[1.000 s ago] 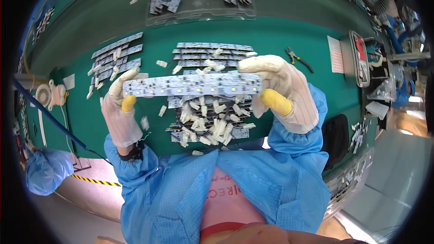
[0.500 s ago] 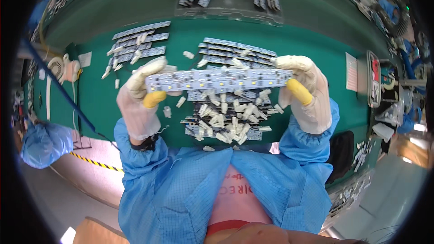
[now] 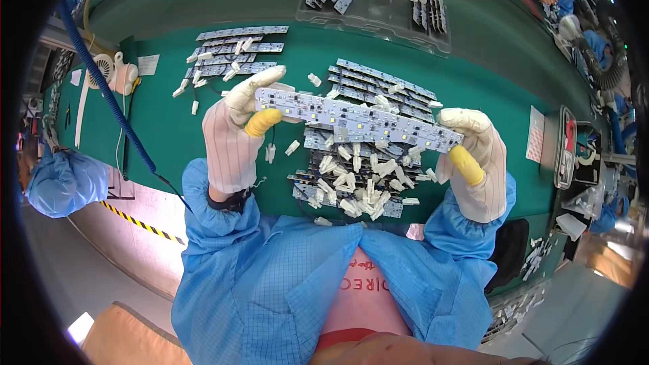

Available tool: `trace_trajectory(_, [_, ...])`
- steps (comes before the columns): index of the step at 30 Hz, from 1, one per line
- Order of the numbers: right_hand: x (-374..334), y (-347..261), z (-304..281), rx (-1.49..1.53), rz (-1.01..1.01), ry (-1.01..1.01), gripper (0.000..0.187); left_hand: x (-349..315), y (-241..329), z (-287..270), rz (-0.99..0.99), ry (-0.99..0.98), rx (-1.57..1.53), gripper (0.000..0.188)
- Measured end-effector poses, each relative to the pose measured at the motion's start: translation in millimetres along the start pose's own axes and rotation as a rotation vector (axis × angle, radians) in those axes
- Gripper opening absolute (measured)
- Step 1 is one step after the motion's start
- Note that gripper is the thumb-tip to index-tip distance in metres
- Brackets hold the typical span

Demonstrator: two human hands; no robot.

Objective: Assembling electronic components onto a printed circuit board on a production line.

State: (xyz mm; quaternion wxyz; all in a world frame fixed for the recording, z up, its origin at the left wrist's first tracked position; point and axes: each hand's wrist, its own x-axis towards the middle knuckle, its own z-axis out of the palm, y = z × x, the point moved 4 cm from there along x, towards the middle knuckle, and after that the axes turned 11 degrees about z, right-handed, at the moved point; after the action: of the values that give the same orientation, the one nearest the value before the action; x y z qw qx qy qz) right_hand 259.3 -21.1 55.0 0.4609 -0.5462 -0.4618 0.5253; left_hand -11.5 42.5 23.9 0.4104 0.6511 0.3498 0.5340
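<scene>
A long LED circuit board strip is held up between my two gloved hands, its face with small chips and yellowish LEDs showing. It slopes down toward the right. My left hand pinches the left end, with its yellow-tipped thumb on the near side. At the other end, my right hand grips the corner between a yellow-tipped thumb and the fingers. Beneath the strip lies a pile of similar boards with many white plug connectors on wires. Behind it is a neater stack of strips, partly hidden.
More strips lie at the left on the green mat. A clear plastic tray with boards stands at the back. A small fan is at far left, near a coiled blue hose. Other people work at the sides.
The strip has gone from nearly level to sloping down at its right end, and its face shows more sharply. Both hands keep their hold. The whole view has shifted and turned slightly.
</scene>
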Motion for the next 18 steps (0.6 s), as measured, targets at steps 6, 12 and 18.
trace_trajectory(6, [11.7,14.4,-17.2,0.006,0.011,0.0,0.054,-4.7,11.7,7.9,0.026,0.029,-0.04,0.04])
trace_trajectory(12, [6.6,13.5,-13.4,-0.003,-0.047,0.008,0.056,-1.0,1.5,9.7,-0.044,0.059,-0.193,0.043])
trace_trajectory(18, [-2.9,1.5,-3.6,0.002,0.052,-0.155,0.052,12.6,-10.5,-0.1,-0.055,-0.096,0.413,0.044])
